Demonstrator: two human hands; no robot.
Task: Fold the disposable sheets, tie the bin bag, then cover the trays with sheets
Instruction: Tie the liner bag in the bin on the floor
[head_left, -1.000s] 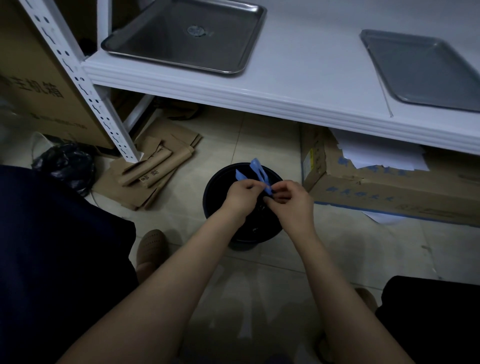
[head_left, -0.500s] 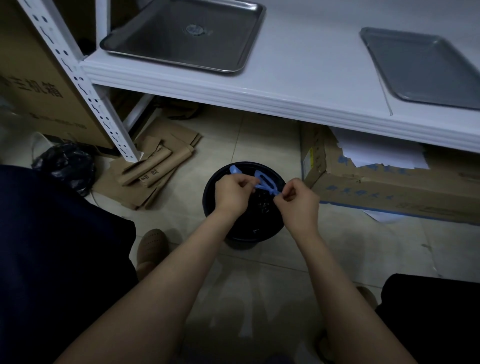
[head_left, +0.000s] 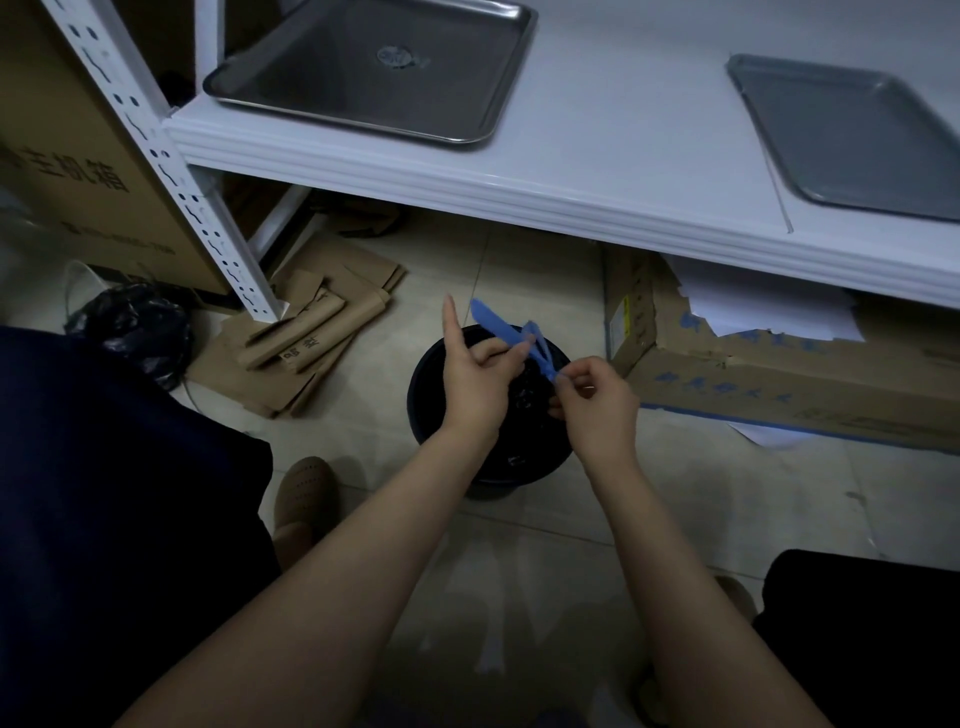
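A round black bin (head_left: 431, 410) lined with a black bin bag stands on the floor tiles. Over its mouth run the bag's blue drawstring strips (head_left: 493, 325). My left hand (head_left: 475, 379) pinches one strip between thumb and fingers, with its index finger pointing straight up. My right hand (head_left: 597, 402) pinches the other end just right of the left hand. Two steel trays lie on the white shelf above: one tray (head_left: 363, 67) at the left, another tray (head_left: 852, 130) at the right. No sheets are in view.
A white perforated shelf post (head_left: 156, 156) stands at the left beside a big cardboard box (head_left: 67, 171). Flattened brown paper bags (head_left: 306, 343) lie on the floor. A cardboard box with white papers (head_left: 779, 374) sits under the shelf at right. A tied black bag (head_left: 135, 327) lies at left.
Both hands have lifted a little with the blue strips. My left index finger has straightened upward, and one blue strip now sticks out to the upper left.
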